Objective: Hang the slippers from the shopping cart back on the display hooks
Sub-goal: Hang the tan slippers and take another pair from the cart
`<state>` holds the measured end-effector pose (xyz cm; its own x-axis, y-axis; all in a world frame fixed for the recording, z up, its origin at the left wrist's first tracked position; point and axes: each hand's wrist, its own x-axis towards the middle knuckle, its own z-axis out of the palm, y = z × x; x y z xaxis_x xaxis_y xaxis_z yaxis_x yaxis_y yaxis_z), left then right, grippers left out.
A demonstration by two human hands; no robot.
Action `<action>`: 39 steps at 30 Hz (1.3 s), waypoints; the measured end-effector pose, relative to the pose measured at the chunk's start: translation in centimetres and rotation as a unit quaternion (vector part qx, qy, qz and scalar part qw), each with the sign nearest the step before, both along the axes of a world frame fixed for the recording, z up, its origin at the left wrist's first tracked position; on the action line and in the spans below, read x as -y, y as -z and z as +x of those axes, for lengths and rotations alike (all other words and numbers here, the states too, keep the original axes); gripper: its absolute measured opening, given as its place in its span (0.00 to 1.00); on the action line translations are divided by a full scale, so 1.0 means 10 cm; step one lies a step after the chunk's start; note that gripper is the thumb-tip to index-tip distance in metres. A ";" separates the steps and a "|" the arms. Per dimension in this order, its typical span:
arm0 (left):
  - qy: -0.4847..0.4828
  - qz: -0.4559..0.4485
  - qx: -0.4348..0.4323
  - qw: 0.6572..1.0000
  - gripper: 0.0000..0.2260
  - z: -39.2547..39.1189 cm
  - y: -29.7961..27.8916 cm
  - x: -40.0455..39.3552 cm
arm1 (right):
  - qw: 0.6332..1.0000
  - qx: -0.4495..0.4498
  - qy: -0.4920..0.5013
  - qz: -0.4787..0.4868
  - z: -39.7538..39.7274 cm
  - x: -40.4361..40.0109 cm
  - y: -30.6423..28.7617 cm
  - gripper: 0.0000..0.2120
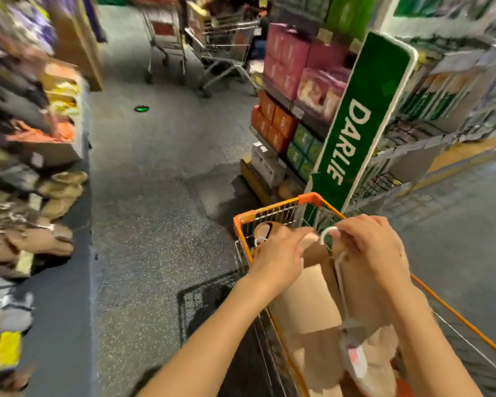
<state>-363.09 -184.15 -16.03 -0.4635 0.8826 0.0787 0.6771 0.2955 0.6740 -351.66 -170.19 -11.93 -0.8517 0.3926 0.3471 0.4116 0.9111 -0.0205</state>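
While held above the orange shopping cart (pixel 307 199), a beige slipper pair (pixel 312 299) is gripped — R hand (pixel 375 253) pinching its white hanger hook (pixel 325 235), L hand (pixel 278 257) curled on the toe end

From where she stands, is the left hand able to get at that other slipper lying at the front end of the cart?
Probably yes: the left hand is already over the cart, beside the slipper, with nothing covering it.

Slippers (pixel 262 231) in orange cart (pixel 307 199)
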 end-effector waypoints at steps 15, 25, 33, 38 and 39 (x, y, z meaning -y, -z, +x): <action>-0.387 0.042 -0.085 0.917 0.20 -1.05 -0.88 2.41 | 0.949 -0.003 -0.312 0.039 -2.23 2.03 -0.77 0.12; -0.563 0.020 -0.084 0.822 0.19 -1.20 -1.20 3.73 | 0.783 -0.115 -0.572 -0.216 -2.97 3.40 -0.95 0.27; -0.703 -0.045 -0.195 0.682 0.21 -0.93 -1.21 4.18 | 0.667 -0.096 -0.693 -0.256 -3.29 4.17 -1.04 0.13; -0.782 -0.081 -0.183 0.590 0.17 -0.50 -1.26 4.32 | 0.575 -0.105 -0.757 -0.291 -3.13 4.60 -1.04 0.19; -0.789 -0.078 -0.196 0.577 0.17 -0.40 -1.30 4.33 | 0.557 -0.110 -0.768 -0.298 -3.04 4.67 -1.06 0.18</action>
